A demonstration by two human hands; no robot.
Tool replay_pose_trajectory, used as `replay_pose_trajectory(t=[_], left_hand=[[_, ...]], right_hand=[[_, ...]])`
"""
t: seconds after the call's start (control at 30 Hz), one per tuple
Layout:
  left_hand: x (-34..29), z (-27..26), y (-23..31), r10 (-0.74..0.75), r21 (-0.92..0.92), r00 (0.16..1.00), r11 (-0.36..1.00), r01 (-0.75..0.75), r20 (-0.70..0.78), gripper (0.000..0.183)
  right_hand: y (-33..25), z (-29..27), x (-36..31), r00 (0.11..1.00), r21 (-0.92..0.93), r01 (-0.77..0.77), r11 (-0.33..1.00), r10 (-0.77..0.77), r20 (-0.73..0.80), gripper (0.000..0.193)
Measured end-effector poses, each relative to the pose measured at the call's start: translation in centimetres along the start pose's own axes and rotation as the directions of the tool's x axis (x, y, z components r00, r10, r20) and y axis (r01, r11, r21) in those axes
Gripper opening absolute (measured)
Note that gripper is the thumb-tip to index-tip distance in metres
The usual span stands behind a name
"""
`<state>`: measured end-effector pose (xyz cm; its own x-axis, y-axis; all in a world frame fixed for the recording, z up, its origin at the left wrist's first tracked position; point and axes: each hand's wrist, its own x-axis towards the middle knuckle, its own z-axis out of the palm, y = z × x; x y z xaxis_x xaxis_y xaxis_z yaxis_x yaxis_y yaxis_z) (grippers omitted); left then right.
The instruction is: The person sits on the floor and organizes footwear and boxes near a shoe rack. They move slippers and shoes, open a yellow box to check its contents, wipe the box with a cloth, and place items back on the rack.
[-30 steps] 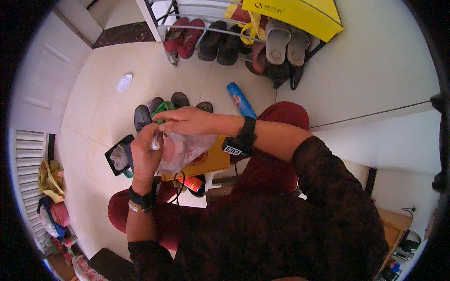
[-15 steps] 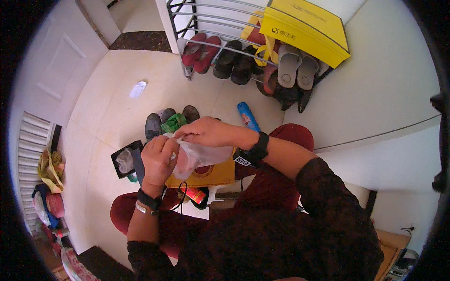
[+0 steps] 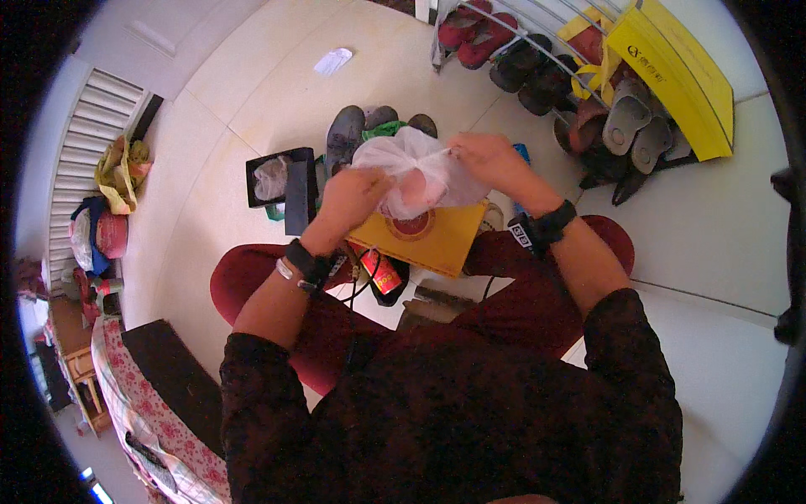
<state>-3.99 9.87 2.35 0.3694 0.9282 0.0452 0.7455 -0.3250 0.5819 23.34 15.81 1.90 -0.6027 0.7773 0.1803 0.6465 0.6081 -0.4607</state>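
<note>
Between my hands stretches a thin, whitish see-through plastic bag point(image 3: 399, 151), gathered and twisted near its middle. Something pinkish shows through it, too blurred to name. On its left side my left hand point(image 3: 354, 200) is closed on the bag, its fingertips partly hidden in the folds. My right hand point(image 3: 491, 164) pinches a pulled-out end of the bag on the other side. Below the bag lies a yellow-orange box point(image 3: 428, 244) with a round red emblem, in front of my crossed legs. The bag covers the box's far part.
Beyond the bag stand dark shoes point(image 3: 345, 134). Left of them is an open black box point(image 3: 281, 176) holding a crumpled clear bag. A red can-like item point(image 3: 382, 273) lies near my legs. At the far right, a shoe rack point(image 3: 537, 46) carries shoes and a yellow shoebox point(image 3: 676, 80).
My hands have moved apart, drawing the plastic bag out sideways between them. The view has turned, so the rack now appears farther right and more of the left side shows.
</note>
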Motion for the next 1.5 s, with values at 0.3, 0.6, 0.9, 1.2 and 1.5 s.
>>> replay_pose_trajectory(t=[0.3, 0.6, 0.9, 1.2, 1.5], left_hand=[[2.8, -3.2, 2.4, -0.113, -0.948, 0.971, 0.22, 0.231, 0.211, 0.026], [3.1, -1.9, 2.8, -0.165, -0.949, 0.941, 0.062, 0.308, 0.295, 0.023], [3.0, 0.1, 3.8, -0.025, -0.633, 0.964, 0.749, 0.194, 0.266, 0.024], [2.1, 2.4, 3.1, 0.004, -0.836, 0.968, 0.505, 0.214, 0.25, 0.021], [2.0, 0.8, 3.3, -0.172, -0.952, 0.951, 0.125, 0.279, 0.256, 0.023]], right_hand=[[-3.6, -2.9, 1.3, 0.992, 0.317, 0.004, 0.948, 0.035, -0.118, 0.02], [-3.3, -2.8, 1.5, 0.998, 0.252, -0.014, 0.968, 0.028, -0.05, 0.02], [-6.8, -3.2, 1.9, 0.997, 0.181, 0.013, 0.983, -0.028, 0.078, 0.024], [-4.9, -2.5, 1.1, 0.999, 0.434, 0.021, 0.901, -0.031, 0.014, 0.021], [-5.2, -2.2, 0.7, 0.995, 0.117, 0.093, 0.989, -0.097, 0.03, 0.015]])
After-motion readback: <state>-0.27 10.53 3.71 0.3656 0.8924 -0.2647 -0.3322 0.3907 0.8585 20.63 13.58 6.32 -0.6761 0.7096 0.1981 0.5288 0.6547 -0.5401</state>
